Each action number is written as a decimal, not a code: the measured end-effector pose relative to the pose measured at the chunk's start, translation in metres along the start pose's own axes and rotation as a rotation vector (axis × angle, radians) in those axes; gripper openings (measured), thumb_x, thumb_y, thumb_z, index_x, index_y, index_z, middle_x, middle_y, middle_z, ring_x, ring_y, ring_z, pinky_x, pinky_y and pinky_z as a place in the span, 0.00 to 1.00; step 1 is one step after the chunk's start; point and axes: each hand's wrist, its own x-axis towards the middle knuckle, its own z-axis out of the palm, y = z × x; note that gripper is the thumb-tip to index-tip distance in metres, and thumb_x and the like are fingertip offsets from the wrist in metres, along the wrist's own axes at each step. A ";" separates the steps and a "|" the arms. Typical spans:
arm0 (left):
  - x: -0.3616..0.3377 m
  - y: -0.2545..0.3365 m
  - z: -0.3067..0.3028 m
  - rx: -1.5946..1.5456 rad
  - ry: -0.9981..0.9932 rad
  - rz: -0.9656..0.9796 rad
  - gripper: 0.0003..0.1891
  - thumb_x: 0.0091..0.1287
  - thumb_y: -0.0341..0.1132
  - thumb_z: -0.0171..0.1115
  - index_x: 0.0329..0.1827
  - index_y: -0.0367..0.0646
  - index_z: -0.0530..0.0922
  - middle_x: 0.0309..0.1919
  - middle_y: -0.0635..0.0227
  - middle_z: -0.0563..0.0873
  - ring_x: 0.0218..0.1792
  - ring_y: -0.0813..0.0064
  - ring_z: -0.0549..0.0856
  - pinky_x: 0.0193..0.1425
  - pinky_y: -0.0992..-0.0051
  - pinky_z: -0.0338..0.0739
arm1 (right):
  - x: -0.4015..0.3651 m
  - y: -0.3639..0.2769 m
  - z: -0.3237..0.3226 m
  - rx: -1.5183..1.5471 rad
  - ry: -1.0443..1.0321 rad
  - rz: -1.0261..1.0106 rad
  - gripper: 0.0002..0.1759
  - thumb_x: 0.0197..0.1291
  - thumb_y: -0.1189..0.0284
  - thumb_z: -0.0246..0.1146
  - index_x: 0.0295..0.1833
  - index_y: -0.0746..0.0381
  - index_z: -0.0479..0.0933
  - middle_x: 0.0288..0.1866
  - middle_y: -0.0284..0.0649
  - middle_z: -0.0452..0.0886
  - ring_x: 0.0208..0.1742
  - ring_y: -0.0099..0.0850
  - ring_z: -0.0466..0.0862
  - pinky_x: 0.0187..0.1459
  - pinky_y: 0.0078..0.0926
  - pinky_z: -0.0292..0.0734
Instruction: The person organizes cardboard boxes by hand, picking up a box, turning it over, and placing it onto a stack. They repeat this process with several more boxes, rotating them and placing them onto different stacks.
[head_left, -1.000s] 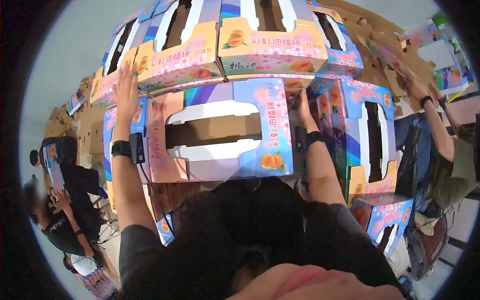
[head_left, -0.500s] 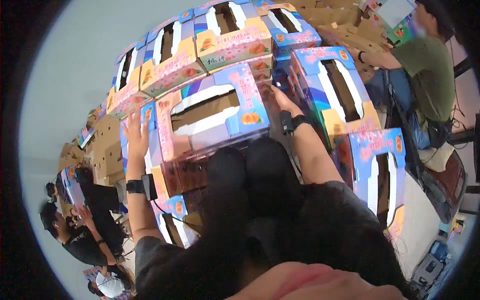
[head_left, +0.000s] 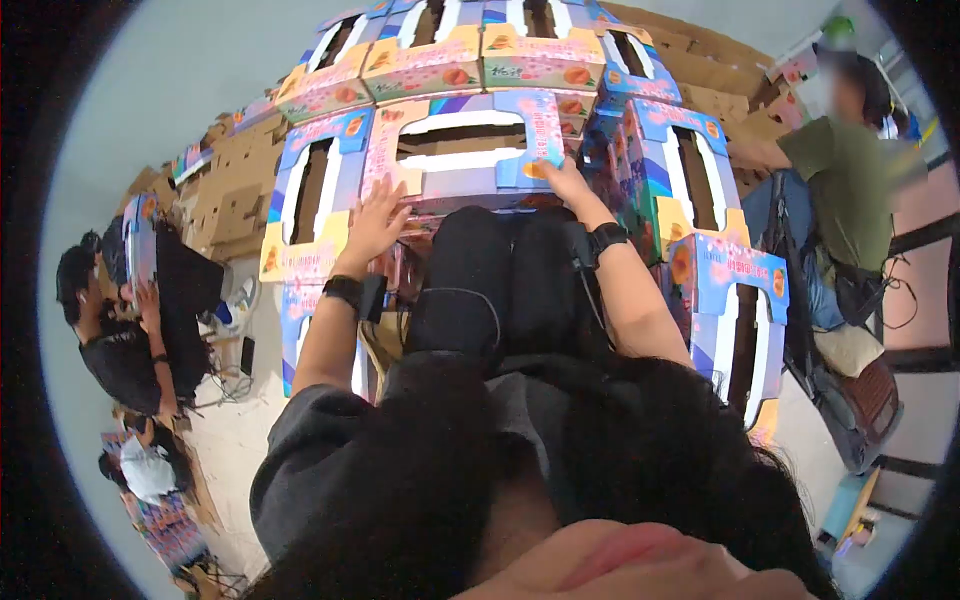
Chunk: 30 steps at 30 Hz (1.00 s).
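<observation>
A printed carton (head_left: 465, 180) with a long cut-out opening in its top lies crosswise in front of my knees. Spread fingers of my left hand (head_left: 375, 222) rest at its near left corner. At the carton's near right corner is my right hand (head_left: 567, 182), its fingers apart and laid against the edge. Neither hand wraps round anything. Directly left of the carton stands another printed box (head_left: 318, 190), and a further one (head_left: 690, 180) is to the right, beyond a narrow gap.
Rows of printed boxes (head_left: 425, 62) stand behind the carton. More boxes (head_left: 742, 320) are at my right side. A person in a green shirt (head_left: 855, 185) is at the right, and a person in black (head_left: 120, 365) at the left. Brown cardboard (head_left: 235, 180) lies beyond.
The view has shifted and turned. The carton now sits squarer to my knees, and both hands have come to its near corners, my right hand from its right side.
</observation>
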 end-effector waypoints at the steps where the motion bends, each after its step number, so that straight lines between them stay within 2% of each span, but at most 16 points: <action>1: 0.000 -0.004 0.010 0.016 0.049 0.021 0.29 0.70 0.52 0.49 0.74 0.57 0.61 0.75 0.55 0.55 0.77 0.53 0.49 0.73 0.43 0.43 | -0.019 -0.027 -0.007 -0.127 -0.011 -0.026 0.50 0.58 0.46 0.59 0.72 0.72 0.52 0.65 0.61 0.67 0.63 0.46 0.73 0.62 0.39 0.68; 4: -0.003 -0.009 0.023 0.057 0.081 0.016 0.32 0.69 0.51 0.51 0.76 0.62 0.56 0.77 0.56 0.50 0.77 0.53 0.47 0.73 0.43 0.44 | -0.061 -0.076 0.001 -0.516 0.133 -0.001 0.49 0.58 0.46 0.58 0.74 0.68 0.50 0.71 0.67 0.56 0.66 0.59 0.68 0.65 0.41 0.65; 5: -0.005 -0.011 0.027 0.043 0.107 0.033 0.34 0.68 0.51 0.52 0.77 0.63 0.54 0.77 0.56 0.49 0.77 0.53 0.46 0.73 0.42 0.43 | -0.061 -0.079 0.005 -0.508 0.090 0.026 0.47 0.58 0.48 0.51 0.76 0.64 0.47 0.76 0.63 0.43 0.74 0.63 0.54 0.69 0.49 0.57; 8: -0.005 -0.015 0.035 0.081 0.125 0.026 0.35 0.67 0.52 0.53 0.77 0.65 0.52 0.77 0.56 0.48 0.77 0.53 0.44 0.73 0.40 0.42 | -0.081 -0.084 0.020 -0.696 0.191 -0.100 0.44 0.61 0.47 0.49 0.76 0.59 0.49 0.77 0.62 0.44 0.75 0.61 0.51 0.69 0.56 0.55; 9: -0.004 -0.016 0.036 0.066 0.113 0.020 0.35 0.67 0.53 0.52 0.77 0.66 0.51 0.77 0.57 0.46 0.78 0.54 0.43 0.72 0.39 0.40 | -0.084 -0.085 0.023 -0.703 0.246 -0.167 0.42 0.62 0.45 0.47 0.76 0.56 0.52 0.77 0.60 0.44 0.76 0.57 0.50 0.68 0.63 0.52; 12: -0.004 -0.015 0.039 0.072 0.105 -0.022 0.35 0.68 0.54 0.52 0.77 0.67 0.51 0.78 0.58 0.45 0.78 0.56 0.42 0.72 0.37 0.38 | -0.089 -0.092 0.020 -0.858 0.213 -0.116 0.41 0.63 0.45 0.46 0.75 0.56 0.55 0.77 0.57 0.46 0.76 0.56 0.51 0.69 0.66 0.46; 13: -0.004 -0.012 0.038 0.093 0.082 -0.064 0.35 0.67 0.55 0.52 0.77 0.69 0.51 0.78 0.61 0.45 0.78 0.57 0.41 0.71 0.36 0.33 | -0.091 -0.092 0.019 -0.849 0.213 -0.122 0.40 0.63 0.45 0.46 0.75 0.56 0.56 0.77 0.56 0.48 0.76 0.54 0.51 0.69 0.68 0.41; 19: -0.002 -0.012 0.041 0.117 0.111 -0.069 0.37 0.64 0.56 0.55 0.77 0.70 0.52 0.78 0.65 0.44 0.78 0.60 0.41 0.70 0.36 0.23 | -0.085 -0.078 0.021 -0.879 0.267 -0.218 0.42 0.62 0.42 0.47 0.75 0.55 0.56 0.77 0.56 0.49 0.76 0.56 0.51 0.70 0.63 0.44; 22: -0.004 -0.009 0.035 0.153 0.047 -0.078 0.38 0.66 0.56 0.55 0.77 0.71 0.48 0.78 0.64 0.41 0.78 0.58 0.40 0.70 0.34 0.30 | -0.086 -0.080 0.021 -0.894 0.199 -0.232 0.44 0.60 0.38 0.47 0.76 0.53 0.55 0.78 0.55 0.47 0.76 0.58 0.49 0.71 0.60 0.46; 23: -0.005 -0.009 0.036 0.158 0.053 -0.072 0.40 0.64 0.55 0.58 0.77 0.71 0.47 0.78 0.63 0.41 0.78 0.57 0.39 0.70 0.33 0.31 | -0.088 -0.082 0.021 -0.890 0.169 -0.214 0.45 0.60 0.37 0.47 0.76 0.52 0.54 0.78 0.54 0.45 0.77 0.58 0.47 0.71 0.60 0.46; 26: -0.005 -0.011 0.039 0.147 0.059 -0.066 0.43 0.61 0.53 0.61 0.77 0.71 0.46 0.78 0.63 0.41 0.78 0.56 0.39 0.70 0.33 0.33 | -0.091 -0.090 0.015 -0.870 0.061 -0.144 0.47 0.57 0.33 0.47 0.77 0.46 0.51 0.80 0.52 0.39 0.78 0.58 0.42 0.72 0.59 0.45; 28: -0.004 -0.010 0.039 0.146 0.059 -0.075 0.45 0.59 0.52 0.63 0.77 0.72 0.46 0.78 0.62 0.42 0.78 0.55 0.39 0.70 0.33 0.33 | -0.092 -0.096 0.013 -0.873 -0.004 -0.111 0.47 0.57 0.32 0.45 0.78 0.45 0.49 0.80 0.51 0.38 0.78 0.58 0.40 0.72 0.61 0.44; 30: -0.005 -0.009 0.040 0.145 0.061 -0.073 0.46 0.59 0.51 0.64 0.77 0.72 0.45 0.78 0.63 0.42 0.78 0.54 0.39 0.70 0.33 0.33 | -0.095 -0.101 0.011 -0.863 0.001 -0.121 0.46 0.57 0.34 0.48 0.77 0.46 0.52 0.79 0.54 0.40 0.78 0.57 0.44 0.71 0.57 0.48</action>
